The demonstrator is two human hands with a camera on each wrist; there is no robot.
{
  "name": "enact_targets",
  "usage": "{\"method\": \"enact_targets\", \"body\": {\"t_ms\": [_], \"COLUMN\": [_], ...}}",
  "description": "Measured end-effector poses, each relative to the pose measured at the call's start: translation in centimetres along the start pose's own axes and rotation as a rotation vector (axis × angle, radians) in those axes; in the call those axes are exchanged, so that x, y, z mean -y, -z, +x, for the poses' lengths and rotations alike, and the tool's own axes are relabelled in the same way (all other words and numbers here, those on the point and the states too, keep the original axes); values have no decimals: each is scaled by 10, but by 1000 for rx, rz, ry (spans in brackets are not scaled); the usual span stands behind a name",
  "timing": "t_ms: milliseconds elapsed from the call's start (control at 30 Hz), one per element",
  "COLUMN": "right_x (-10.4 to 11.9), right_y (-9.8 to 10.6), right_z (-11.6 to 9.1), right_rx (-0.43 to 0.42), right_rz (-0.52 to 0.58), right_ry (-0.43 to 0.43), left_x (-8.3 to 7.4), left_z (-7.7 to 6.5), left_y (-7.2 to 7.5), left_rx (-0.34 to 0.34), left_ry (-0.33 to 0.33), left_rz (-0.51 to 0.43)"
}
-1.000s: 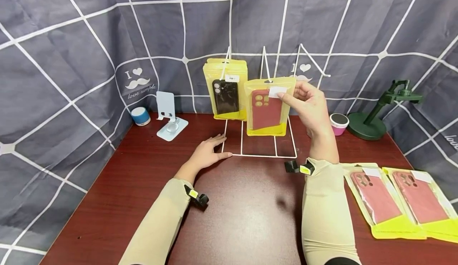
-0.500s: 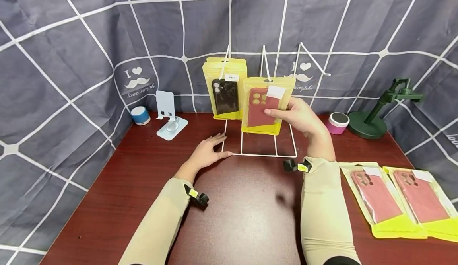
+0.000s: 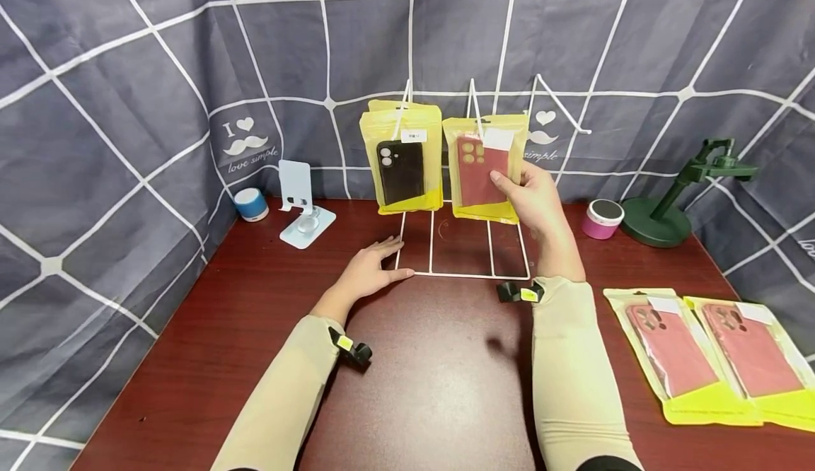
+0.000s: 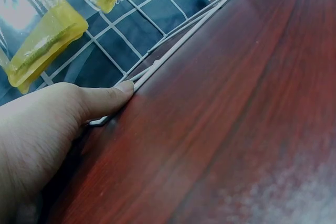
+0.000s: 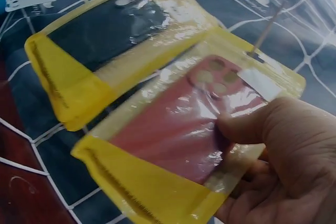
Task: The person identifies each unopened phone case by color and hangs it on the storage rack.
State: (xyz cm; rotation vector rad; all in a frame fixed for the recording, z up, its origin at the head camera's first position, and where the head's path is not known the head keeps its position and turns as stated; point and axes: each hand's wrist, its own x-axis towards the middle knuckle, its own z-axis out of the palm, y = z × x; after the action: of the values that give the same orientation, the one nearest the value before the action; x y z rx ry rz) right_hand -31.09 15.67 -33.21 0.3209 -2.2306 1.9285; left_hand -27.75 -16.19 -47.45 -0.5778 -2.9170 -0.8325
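My right hand (image 3: 542, 206) pinches a packaged red phone case (image 3: 474, 181) by its right edge, thumb in front and fingers behind. The middle prong of a white wire display rack (image 3: 471, 275) passes through the hole at the top of its yellow, clear-fronted bag. On the left prong hang several similar bags, the front one with a black phone case (image 3: 400, 184). My left hand (image 3: 364, 273) rests at the rack's front left corner, fingers extended. In the left wrist view its thumb (image 4: 107, 100) touches the base wire.
Two more bagged red phone cases (image 3: 675, 354) lie at the table's right. A light-blue phone stand (image 3: 296, 188) and blue round speaker (image 3: 250, 206) stand left. Behind the right hand are a pink round speaker (image 3: 601, 218) and dark green stand (image 3: 659, 220). The right prong (image 3: 563, 103) is bare.
The bagged red phone case has moved up and back along the middle prong. My right hand has shifted its grip from the bag's top corner to its side. The left hand has stayed put.
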Motion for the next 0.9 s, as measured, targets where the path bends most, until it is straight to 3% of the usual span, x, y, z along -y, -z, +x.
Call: {"method": "enact_targets", "body": {"t_ms": [233,600,900], "right_x": [-8,-11,-7], "right_y": [-14,-14,-6], "right_z": [4,7,6], "right_rx": [-105,-101,-124], "right_rz": [-63,-86,-41], "right_ry": [28,4,9], "left_x": [0,-2,-2], "left_z": [0,0,0], "left_y": [0,0,1], "left_rx": [7,2,8], "left_ry": [22,15,26], "left_rz": [0,4,3]}}
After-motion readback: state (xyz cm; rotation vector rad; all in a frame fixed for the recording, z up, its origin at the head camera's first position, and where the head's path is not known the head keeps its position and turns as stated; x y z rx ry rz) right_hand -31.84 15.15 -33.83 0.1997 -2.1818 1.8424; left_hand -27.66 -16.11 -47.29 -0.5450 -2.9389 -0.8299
